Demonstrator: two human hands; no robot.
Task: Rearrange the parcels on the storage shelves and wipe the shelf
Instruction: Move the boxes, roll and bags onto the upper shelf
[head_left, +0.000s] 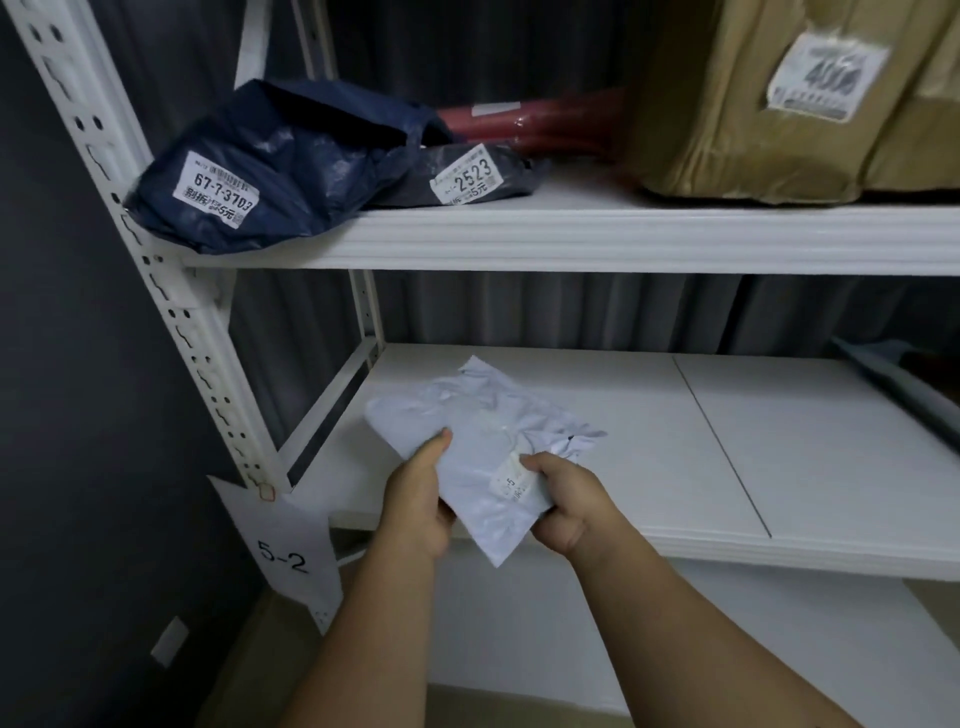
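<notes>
Far left of the left hand (418, 501), a white slotted upright (171, 291) of the rack carries one paper tag (283, 556) printed "5-2", hanging just outside that hand's wrist. Two hands are in view and both grip one white poly mailer (480, 457): the left hand pinches its left edge, thumb on top and fingers curled beneath, and the right hand (563, 506) pinches the lower right edge beside the mailer's small printed label (511, 483), thumb likewise on top. The mailer is held over the front left part of the lower shelf (675, 447); whether its far end touches the board cannot be told. Its long axis runs from the near corner, which points down toward the person between the two wrists, away toward the back of the shelf, tilted slightly left. Above the hands, the upper shelf (623, 234) holds four parcels: up and left of the left hand a dark blue bag (291, 156) labelled "67-7-3703", directly above the hands a smaller dark mailer (467, 179) labelled "2523", behind it a red wrapped parcel (535, 124), and up and right of the right hand one large brown taped package (753, 98) bearing a blurred label.
</notes>
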